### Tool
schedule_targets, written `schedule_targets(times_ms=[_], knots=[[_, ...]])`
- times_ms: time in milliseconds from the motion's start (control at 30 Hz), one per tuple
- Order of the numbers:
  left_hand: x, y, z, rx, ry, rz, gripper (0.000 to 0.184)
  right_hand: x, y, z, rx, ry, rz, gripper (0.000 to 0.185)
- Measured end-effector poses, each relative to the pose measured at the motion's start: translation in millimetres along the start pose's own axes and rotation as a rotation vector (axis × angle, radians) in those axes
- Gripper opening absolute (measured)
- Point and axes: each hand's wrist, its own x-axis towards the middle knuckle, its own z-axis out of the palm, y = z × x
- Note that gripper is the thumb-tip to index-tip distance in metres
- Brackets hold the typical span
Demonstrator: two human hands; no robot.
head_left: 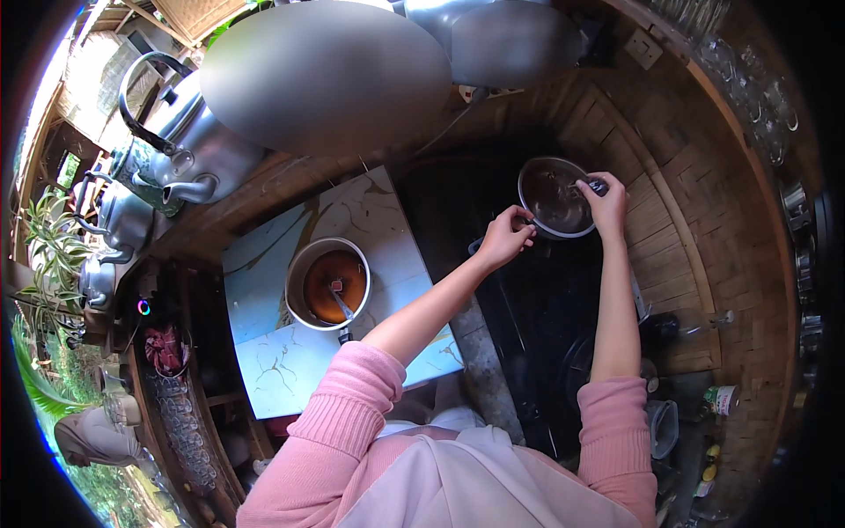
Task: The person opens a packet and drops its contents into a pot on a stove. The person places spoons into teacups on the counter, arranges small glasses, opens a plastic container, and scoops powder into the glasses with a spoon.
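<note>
A metal pot (556,231) of dark liquid sits on the black stove to the right. My left hand (507,239) is closed at the pot's near-left rim, where a small dark handle seems to be; the fingers partly hide it. On the far-right side, my right hand (609,204) grips a spoon (583,187) by its black handle, its metal part reaching into the liquid. Its lower end cannot be made out. To the left, a second pot (292,295) holds reddish-brown liquid, with another metal spoon (341,302) resting in it.
A marble-patterned table (273,374) bears the second pot. Large kettles (220,150) line the ledge at upper left. The black stove (537,326) runs between the table and a woven bamboo wall (678,211). Glasses (180,422) stand in rows at lower left; a clear container (662,429) is at right.
</note>
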Motion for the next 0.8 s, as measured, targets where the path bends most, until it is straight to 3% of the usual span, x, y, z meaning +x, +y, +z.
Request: schedule_targets(times_ms=[300, 367, 467, 533, 800], knots=[[19.8, 1.0, 16.0, -0.002, -0.073, -0.011, 0.036, -10.2, -0.8, 7.7, -0.008, -0.047, 0.037, 0.025], [25.2, 4.1, 21.5, -0.018, -0.086, -0.036, 0.036, -11.4, 0.0, 7.9, -0.007, 0.031, 0.009, 0.025], [28.0, 0.2, 26.5, 0.012, -0.084, -0.031, 0.038, -17.2, -6.9, 6.2, -0.067, 0.02, 0.021, 0.024], [31.5, 1.9, 30.5, -0.025, -0.011, 0.042, 0.041, -15.9, -8.3, 7.8, 0.029, 0.128, 0.005, 0.023], [44.3, 11.4, 33.4, -0.166, 0.012, -0.041, 0.039, -21.3, -8.3, 8.7, 0.01, 0.073, -0.004, 0.022]])
